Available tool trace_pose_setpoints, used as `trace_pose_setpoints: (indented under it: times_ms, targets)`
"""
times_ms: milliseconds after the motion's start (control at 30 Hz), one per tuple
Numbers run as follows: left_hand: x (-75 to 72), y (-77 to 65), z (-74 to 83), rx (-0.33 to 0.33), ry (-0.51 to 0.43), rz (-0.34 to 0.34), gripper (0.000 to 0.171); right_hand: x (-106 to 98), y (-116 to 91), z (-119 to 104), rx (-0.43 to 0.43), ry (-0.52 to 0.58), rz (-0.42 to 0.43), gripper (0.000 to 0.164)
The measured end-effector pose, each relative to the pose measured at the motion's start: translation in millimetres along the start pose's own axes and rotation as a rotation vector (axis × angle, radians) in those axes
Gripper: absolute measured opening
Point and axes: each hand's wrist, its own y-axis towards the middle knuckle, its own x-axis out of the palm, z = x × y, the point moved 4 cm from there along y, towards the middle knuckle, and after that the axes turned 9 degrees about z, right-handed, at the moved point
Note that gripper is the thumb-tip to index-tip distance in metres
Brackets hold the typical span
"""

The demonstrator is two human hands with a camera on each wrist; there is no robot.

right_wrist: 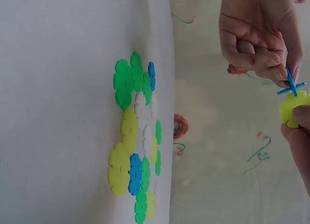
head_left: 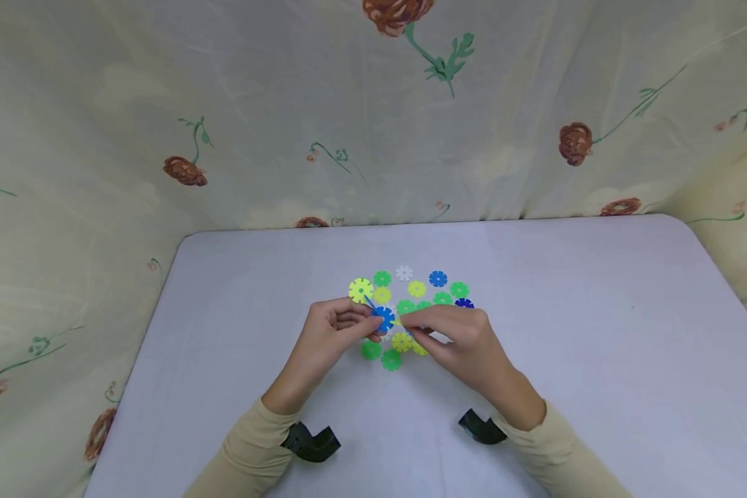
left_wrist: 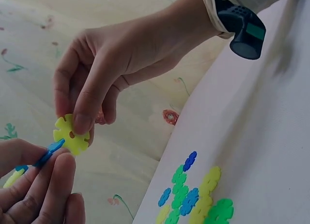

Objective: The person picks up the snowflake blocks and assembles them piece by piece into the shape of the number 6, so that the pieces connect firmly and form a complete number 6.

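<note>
In the head view my left hand [head_left: 342, 325] pinches a bright blue notched disc [head_left: 384, 319] between thumb and fingers. A second blue disc [head_left: 370, 303], seen edge-on, and a yellow disc [head_left: 361, 290] appear joined to it. My right hand [head_left: 463, 339] pinches another yellow notched disc [left_wrist: 71, 134], which meets a blue disc's edge in the left wrist view. There, the left hand [left_wrist: 41, 185] is at lower left and the right hand [left_wrist: 104, 74] comes from above. Two crossed blue discs [right_wrist: 291, 84] touch the yellow one in the right wrist view.
Several loose notched discs lie flat on the white table [head_left: 255, 277]: green [head_left: 391, 360], yellow [head_left: 416, 288], white [head_left: 404, 272], blue [head_left: 438, 279] and dark blue. Some lie beneath the hands. A flower-patterned cloth [head_left: 286, 104] hangs behind the table. Black devices sit at both wrists.
</note>
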Motion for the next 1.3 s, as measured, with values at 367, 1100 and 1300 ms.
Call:
trace_pose_setpoints:
  times_ms: [367,1100,1300]
  targets:
    - [0.9,-0.1,-0.1,0.011,0.021,-0.017,0.015,4,-2,-6,-0.008,-0.038,0.026,0.01]
    - [-0.5,1.7,3.3,0.077,0.014,0.024,0.018,6,-6,20,0.281,-0.086,-0.118,0.026]
    - [-3.4,1.7,2.9,0.068,0.01,0.042,0.018,15,-22,46,0.595,-0.222,-0.462,0.026]
